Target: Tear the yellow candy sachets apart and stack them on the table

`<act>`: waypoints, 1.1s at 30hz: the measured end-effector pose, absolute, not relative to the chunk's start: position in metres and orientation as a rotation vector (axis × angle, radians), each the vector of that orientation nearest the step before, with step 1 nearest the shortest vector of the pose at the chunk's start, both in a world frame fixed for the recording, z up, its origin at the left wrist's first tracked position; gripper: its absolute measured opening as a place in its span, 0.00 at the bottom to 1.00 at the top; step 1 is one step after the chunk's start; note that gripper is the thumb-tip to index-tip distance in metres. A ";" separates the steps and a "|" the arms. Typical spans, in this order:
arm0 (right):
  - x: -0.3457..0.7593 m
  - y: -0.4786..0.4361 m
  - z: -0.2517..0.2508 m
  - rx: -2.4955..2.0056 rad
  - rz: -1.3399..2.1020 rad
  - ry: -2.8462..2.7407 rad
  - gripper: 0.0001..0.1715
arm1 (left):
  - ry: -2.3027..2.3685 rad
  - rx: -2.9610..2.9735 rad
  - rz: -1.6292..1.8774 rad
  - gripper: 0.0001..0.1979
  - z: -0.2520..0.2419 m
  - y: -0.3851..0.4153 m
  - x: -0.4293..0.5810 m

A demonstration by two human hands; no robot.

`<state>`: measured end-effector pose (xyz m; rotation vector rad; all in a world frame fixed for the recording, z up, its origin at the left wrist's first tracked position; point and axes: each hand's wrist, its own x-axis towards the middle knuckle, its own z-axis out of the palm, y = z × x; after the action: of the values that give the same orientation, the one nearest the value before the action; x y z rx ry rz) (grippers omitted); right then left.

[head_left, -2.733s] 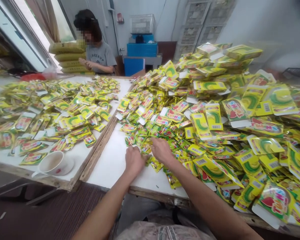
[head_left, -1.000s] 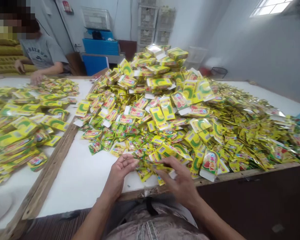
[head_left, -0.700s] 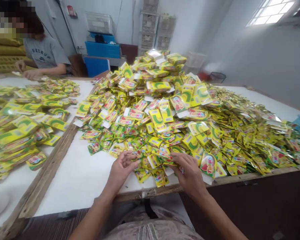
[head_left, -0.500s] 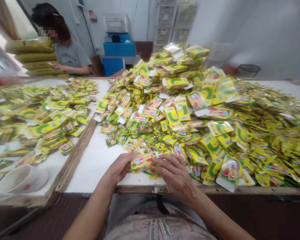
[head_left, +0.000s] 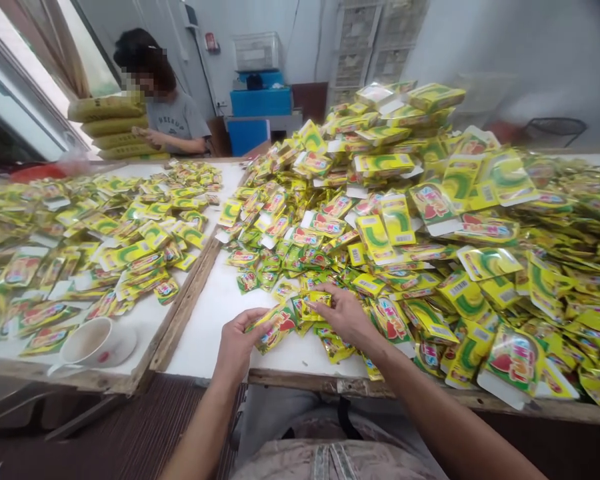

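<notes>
White walls. Daylight comes from the window on the left, curtain beside it. Two white-topped tables butted side by side, rough wood edges. Dark floor. At the back: blue crates with a clear bin on top, white crates stacked to the right. Yellow sacks piled by the window. Black wire basket far right.

Bare forearms, mottled grey clothing

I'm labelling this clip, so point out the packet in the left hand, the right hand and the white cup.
packet in the left hand (head_left: pixel 276 325): head view, its printed front.
right hand (head_left: pixel 349 319): head view, back of the hand.
white cup (head_left: pixel 95 352): head view, its outer wall.
</notes>
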<state>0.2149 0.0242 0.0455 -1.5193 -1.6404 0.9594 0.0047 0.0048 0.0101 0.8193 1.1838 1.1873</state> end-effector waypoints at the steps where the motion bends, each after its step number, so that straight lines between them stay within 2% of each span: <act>1: 0.214 0.027 0.045 -1.492 0.972 -1.691 0.16 | 1.174 0.805 1.185 0.18 0.008 0.004 0.004; 5: 0.210 0.035 0.045 -1.442 1.052 -1.827 0.12 | 1.135 0.771 1.161 0.16 -0.001 0.002 0.004; 12: 0.195 0.044 0.033 -1.519 0.981 -1.819 0.16 | 1.043 0.668 1.053 0.19 0.005 0.004 0.010; 17: 0.191 0.045 0.034 -1.430 0.864 -1.902 0.06 | 1.106 0.624 1.115 0.19 0.006 0.005 0.007; 20: 0.185 0.044 0.042 -1.403 0.837 -2.048 0.05 | 1.133 0.669 1.108 0.18 0.004 0.004 0.007; 24: 0.177 0.045 0.039 -1.446 0.943 -1.975 0.10 | 1.138 0.635 1.062 0.20 0.005 0.007 0.008; 29: 0.178 0.043 0.031 -1.331 1.238 -1.588 0.26 | 1.146 0.494 1.145 0.21 0.010 0.010 0.005; 33: 0.176 0.036 0.037 -1.346 1.280 -1.638 0.25 | 1.144 0.480 1.146 0.21 0.012 0.013 0.003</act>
<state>0.1764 0.0362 0.0366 -1.3463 -1.6383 1.2796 0.0030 0.0130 0.0122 0.4799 1.1438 1.1460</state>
